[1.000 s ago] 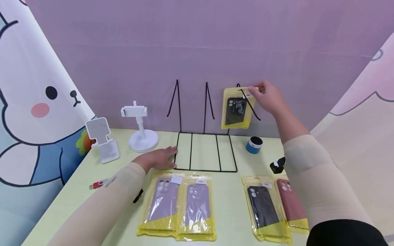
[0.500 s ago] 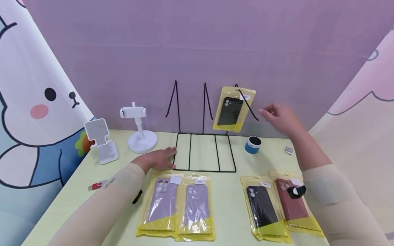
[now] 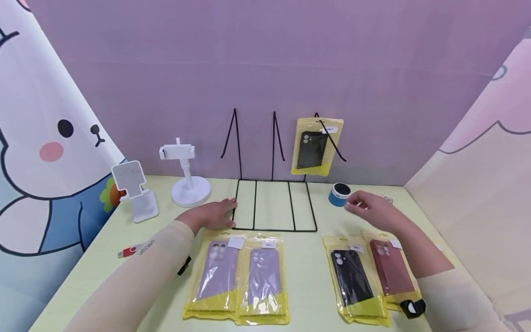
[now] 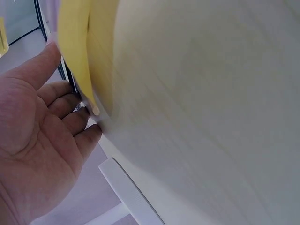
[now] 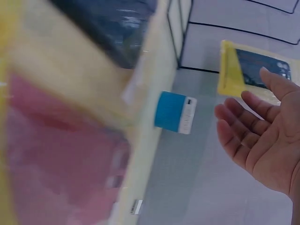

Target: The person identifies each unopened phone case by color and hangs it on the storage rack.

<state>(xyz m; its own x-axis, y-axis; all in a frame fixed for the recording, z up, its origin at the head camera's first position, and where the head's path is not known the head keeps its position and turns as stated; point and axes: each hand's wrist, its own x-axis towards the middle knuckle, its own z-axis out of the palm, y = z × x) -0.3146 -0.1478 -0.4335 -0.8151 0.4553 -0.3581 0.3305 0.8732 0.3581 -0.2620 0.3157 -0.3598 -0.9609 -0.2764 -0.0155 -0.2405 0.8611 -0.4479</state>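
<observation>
My left hand point(image 3: 213, 215) rests at the left edge of the black wire rack point(image 3: 274, 180), fingers relaxed against its base. In the left wrist view the thumb and fingers of the left hand point(image 4: 47, 126) lie around the rack's edge. From the rack's right hook hangs a yellow-edged bag with a black phone case point(image 3: 311, 150). My right hand point(image 3: 375, 211) is in the air beside the blue and white round speaker point(image 3: 338, 198), holding nothing, its fingers loosely curled in the right wrist view. Below it lie a bagged black phone case point(image 3: 352, 276) and a bagged red phone case point(image 3: 392, 267).
Two bagged purple phone cases point(image 3: 217, 269) lie in front of the rack. White phone stands point(image 3: 191, 191) are at the back left. A red USB stick point(image 3: 128, 251) lies near the left forearm. A purple cloth backdrop point(image 3: 265, 60) rises behind the table.
My right hand has let go of the bagged black phone case, which swung and now hangs from the right hook. The hand has moved down toward the table; the left hand stays at the rack.
</observation>
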